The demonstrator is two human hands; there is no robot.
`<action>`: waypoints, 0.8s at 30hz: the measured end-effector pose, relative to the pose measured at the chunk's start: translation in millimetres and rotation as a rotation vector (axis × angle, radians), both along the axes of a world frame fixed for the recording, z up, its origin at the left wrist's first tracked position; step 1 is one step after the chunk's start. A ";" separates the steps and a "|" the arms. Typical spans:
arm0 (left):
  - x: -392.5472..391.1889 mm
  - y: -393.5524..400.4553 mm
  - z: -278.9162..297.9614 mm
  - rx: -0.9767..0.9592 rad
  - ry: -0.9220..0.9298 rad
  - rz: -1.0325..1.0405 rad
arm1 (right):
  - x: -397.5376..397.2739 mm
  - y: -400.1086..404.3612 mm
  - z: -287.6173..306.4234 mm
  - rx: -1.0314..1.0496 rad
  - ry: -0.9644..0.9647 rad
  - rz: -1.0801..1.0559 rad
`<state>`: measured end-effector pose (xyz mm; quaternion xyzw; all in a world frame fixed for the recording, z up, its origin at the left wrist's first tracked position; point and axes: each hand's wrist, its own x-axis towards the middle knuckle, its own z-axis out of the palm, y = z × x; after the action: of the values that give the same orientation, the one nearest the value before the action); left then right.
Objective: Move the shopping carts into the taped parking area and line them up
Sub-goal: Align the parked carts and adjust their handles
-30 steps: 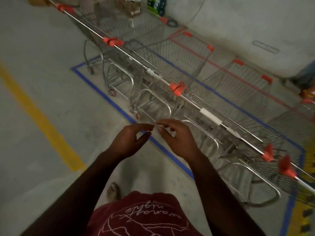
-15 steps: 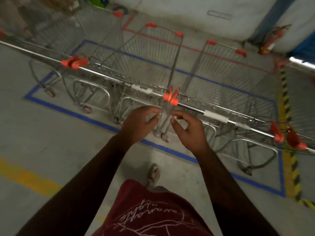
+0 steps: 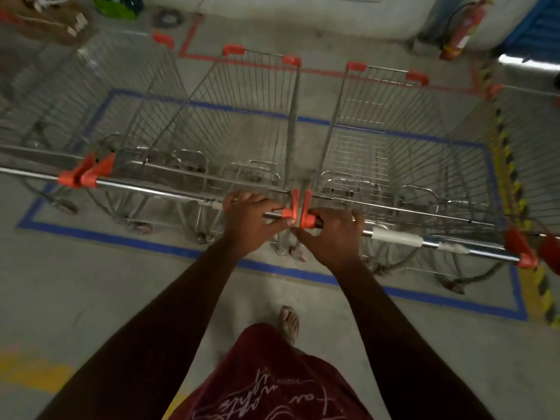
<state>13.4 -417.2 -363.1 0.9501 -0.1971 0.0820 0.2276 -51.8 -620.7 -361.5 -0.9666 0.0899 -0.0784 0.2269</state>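
L hand (image 3: pixel 251 218) & R hand (image 3: pixel 331 234) each grip a cart handle (image 3: pixel 169 194) by the orange end caps (image 3: pixel 298 216); nudge both level w/ blue tape (image 3: pixel 145 242).

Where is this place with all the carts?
Probably a store's basement or parking garage where carts are kept. It has a bare concrete floor, a blue taped box around a row of metal shopping carts, and a red fire extinguisher by the wall.

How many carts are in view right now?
4, side by side: far-left cart, cut off; second cart, at the left hand; third cart, at the right hand; fourth cart, right edge, mostly out of frame. Others may be unseen.
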 end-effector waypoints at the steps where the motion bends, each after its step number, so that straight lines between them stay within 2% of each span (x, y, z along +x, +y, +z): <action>1: 2.3 5.6 -3.0 -0.033 -0.037 -0.001 | 1.2 1.0 -0.1 0.000 -0.020 -0.007; 12: 2.0 14.1 1.4 -0.056 0.073 -0.056 | -7.9 8.2 2.7 0.008 -0.057 -0.055; 24: -1.8 8.7 5.2 -0.012 0.026 -0.044 | -12.1 6.5 7.2 0.047 -0.026 -0.042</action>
<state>11.6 -408.5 -357.9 0.9451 -0.2143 0.0656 0.2376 -63.9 -614.2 -354.3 -0.9578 0.1088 -0.0935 0.2489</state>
